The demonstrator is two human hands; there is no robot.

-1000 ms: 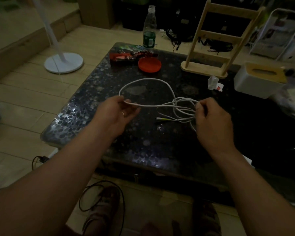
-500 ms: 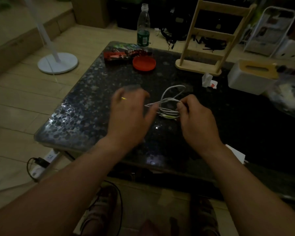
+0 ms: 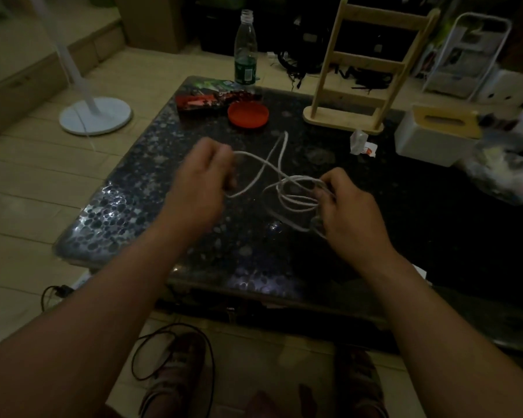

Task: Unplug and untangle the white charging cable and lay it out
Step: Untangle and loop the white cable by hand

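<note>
White charging cable (image 3: 280, 188): above dark speckled table (image 3: 139, 206), still tangled. Left hand (image 3: 204, 173) pinched one strand; right hand (image 3: 344, 203) clamped the coils. Advised: draw strand out slowly, feeding loops singly, avoiding knots.

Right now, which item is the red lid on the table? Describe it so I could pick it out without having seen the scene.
Start at the dark speckled table and look to its far edge, where a clear plastic bottle stands. Just in front of that bottle lies the red lid, beside a red snack packet. It is the only round, flat, plain red thing there.
</note>
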